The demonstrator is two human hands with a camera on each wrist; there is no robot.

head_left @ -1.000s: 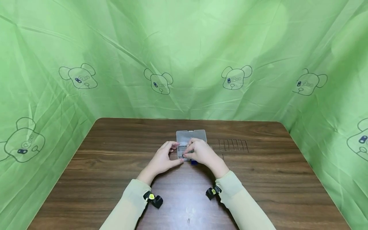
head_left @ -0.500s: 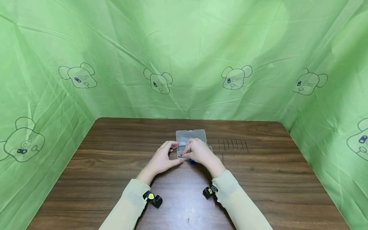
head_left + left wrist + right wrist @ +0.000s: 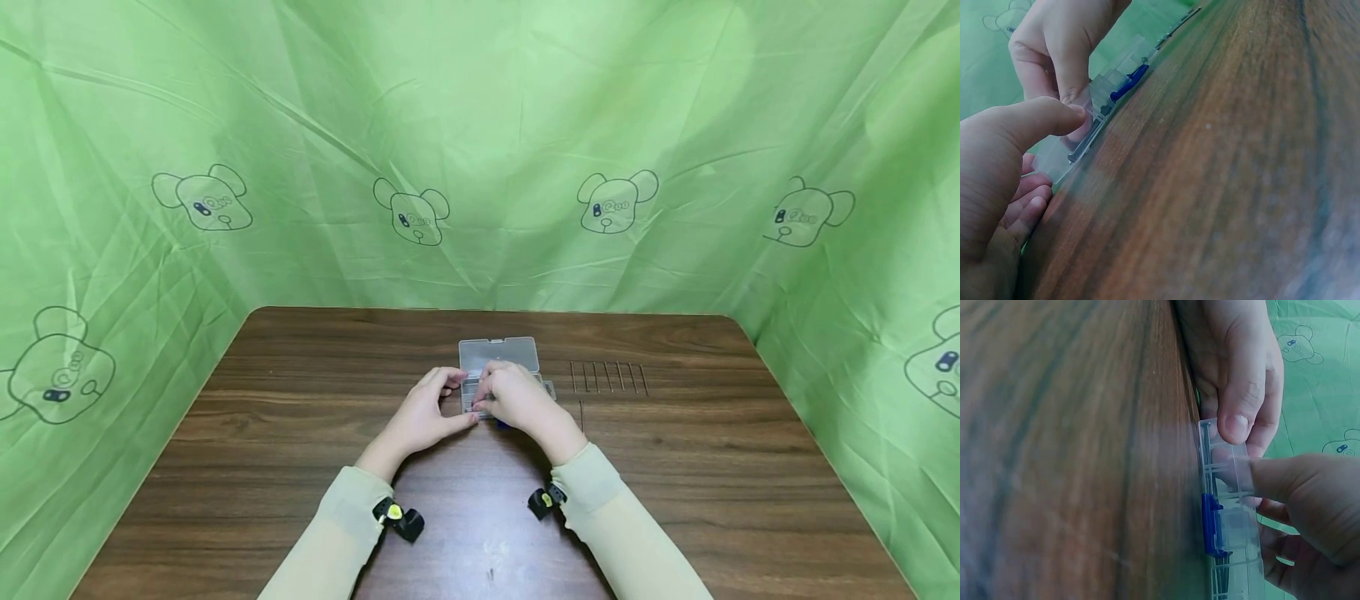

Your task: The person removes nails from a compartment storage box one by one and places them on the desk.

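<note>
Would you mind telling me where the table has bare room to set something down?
The table's left side, from the left hand to the curtain, is bare, as is the near right corner. It is crowded mid-table: both hands on the clear box, thin rods just right.

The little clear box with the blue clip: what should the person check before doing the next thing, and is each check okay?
1. Small clear plastic box flat on the brown wooden table: ok.
2. Lid open, leaning back: ok.
3. Left hand steadies the box, thumb on its near edge: ok.
4. Right hand over the compartments, thumb pressed on the box; whether its fingers hold anything: cannot tell.
5. Blue plastic clip on the front wall not under any finger: ok.
6. Row of thin dark pins on the table to the right of the box, apart from both hands: ok.
</note>
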